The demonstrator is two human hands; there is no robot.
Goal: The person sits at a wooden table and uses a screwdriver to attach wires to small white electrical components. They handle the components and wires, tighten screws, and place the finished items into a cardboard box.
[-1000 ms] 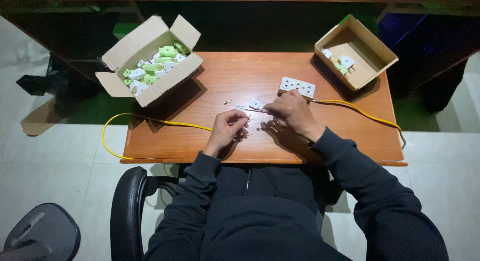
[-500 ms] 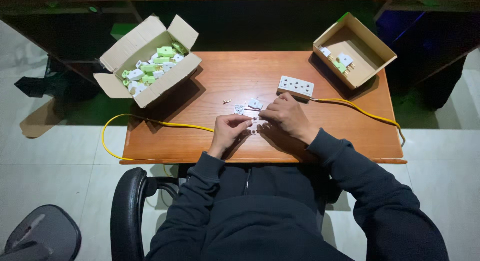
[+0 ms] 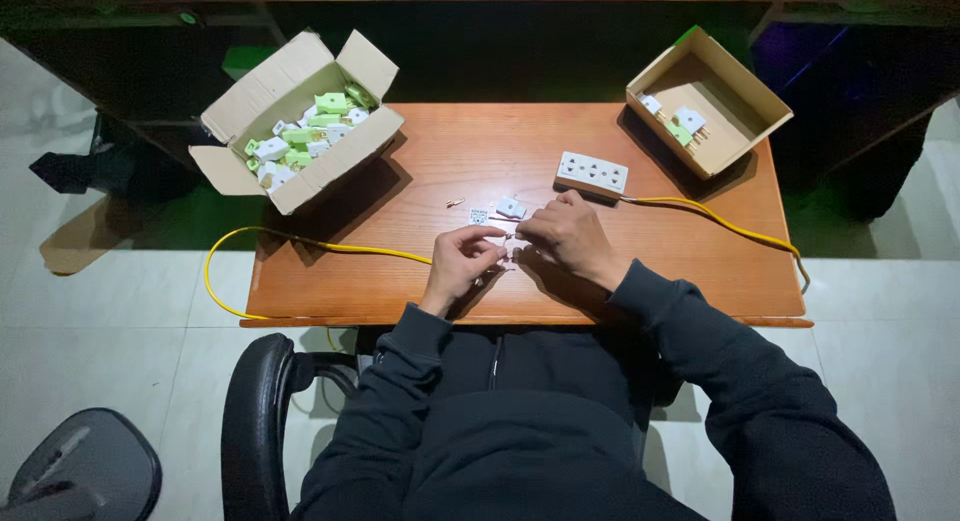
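Observation:
My left hand [image 3: 462, 263] and my right hand [image 3: 565, 236] meet at the middle of a wooden desk [image 3: 420, 271], fingers pinched together on a small white plug part [image 3: 507, 249] held between them. Just beyond the fingertips lie a small white square piece [image 3: 511, 207], a smaller printed square [image 3: 479, 217] and a tiny metal pin [image 3: 455, 202]. A white power strip [image 3: 592, 173] rests behind my right hand, its yellow cable [image 3: 720, 221] running off to the right.
An open cardboard box [image 3: 290, 121] full of several white and green plugs stands at the back left. A smaller open box [image 3: 715, 101] with a few plugs sits at the back right. A yellow cable [image 3: 300, 243] loops off the left edge. A black chair arm [image 3: 255, 421] is below.
Both hands have stayed at the desk's middle, working the small part; my left hand's fingers have shifted slightly toward my right hand.

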